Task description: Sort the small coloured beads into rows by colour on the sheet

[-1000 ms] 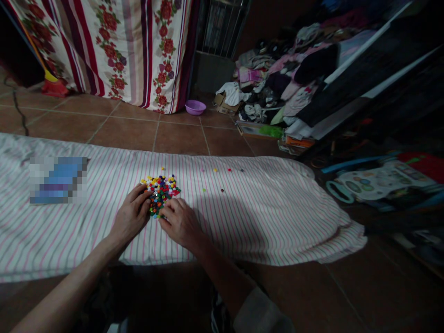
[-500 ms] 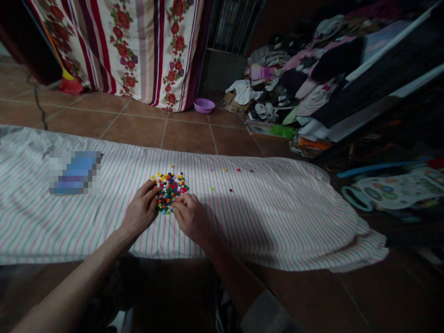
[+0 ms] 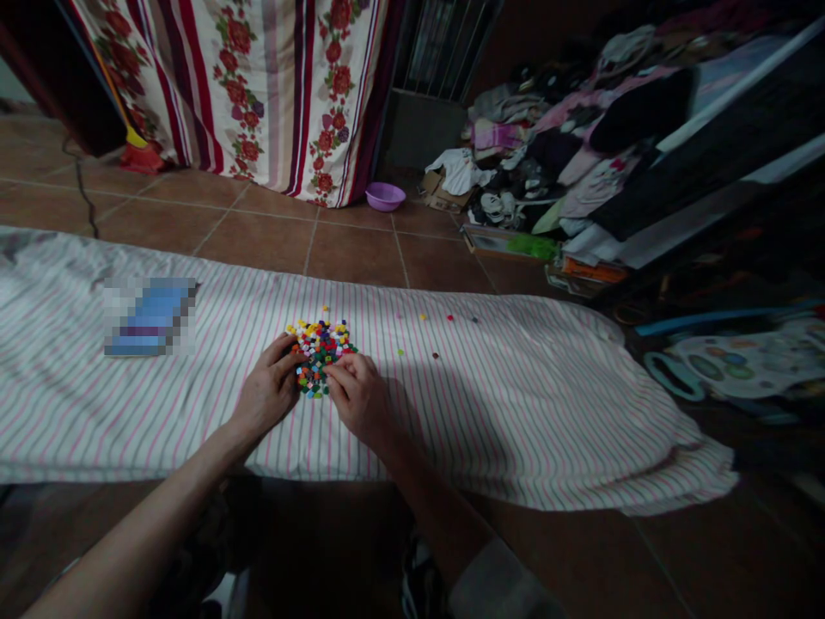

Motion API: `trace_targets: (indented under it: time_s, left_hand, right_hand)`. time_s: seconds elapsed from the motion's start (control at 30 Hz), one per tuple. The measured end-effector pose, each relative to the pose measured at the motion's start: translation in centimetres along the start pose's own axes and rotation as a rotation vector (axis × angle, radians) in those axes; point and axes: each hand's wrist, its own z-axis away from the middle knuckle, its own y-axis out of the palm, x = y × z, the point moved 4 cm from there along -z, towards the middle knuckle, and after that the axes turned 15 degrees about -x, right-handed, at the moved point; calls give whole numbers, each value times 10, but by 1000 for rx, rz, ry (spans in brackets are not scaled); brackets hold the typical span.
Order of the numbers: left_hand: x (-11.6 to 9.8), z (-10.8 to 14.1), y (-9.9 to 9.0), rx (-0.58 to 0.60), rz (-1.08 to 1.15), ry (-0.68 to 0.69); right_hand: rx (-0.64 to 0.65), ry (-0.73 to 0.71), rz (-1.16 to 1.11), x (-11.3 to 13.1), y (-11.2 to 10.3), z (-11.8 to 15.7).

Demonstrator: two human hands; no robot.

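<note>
Dozens of small colored pieces lie in a pile (image 3: 324, 348) on a striped cloth (image 3: 547, 413). At the pile's left edge, the left hand (image 3: 267, 391) touches it with fingers loosely bent and a little apart. At its right edge, the right hand (image 3: 361, 395) has thumb and index finger drawn narrow; whether a piece is between them, I cannot tell. Right of the pile, well spaced, sit a yellow piece (image 3: 423, 317), a red piece (image 3: 449, 318), a dark gray piece (image 3: 475, 320), a green piece (image 3: 400, 352) and a brown piece (image 3: 435, 355). Left of the pile lies a pixelated blue object (image 3: 155, 316); beyond it on the floor is a purple basin (image 3: 385, 197).
</note>
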Motion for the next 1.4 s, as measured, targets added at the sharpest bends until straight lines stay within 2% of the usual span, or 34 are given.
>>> trace_targets:
  time_s: [0.33, 0.5, 0.9, 1.13, 1.4]
  left_hand:
    - [1, 0, 0, 11, -11, -15]
    - [1, 0, 1, 13, -8, 4]
    - [2, 1, 2, 10, -24, 11]
    - [1, 1, 2, 13, -20, 18]
    - [0, 0, 2, 18, -23, -2]
  right_hand:
    - [-9, -16, 3, -1, 6, -1]
    - [51, -46, 36, 3, 8, -1]
    - [94, -48, 68, 6, 8, -6]
    - [51, -76, 40, 4, 11, -5]
    - [-11, -45, -113, 5, 8, -8]
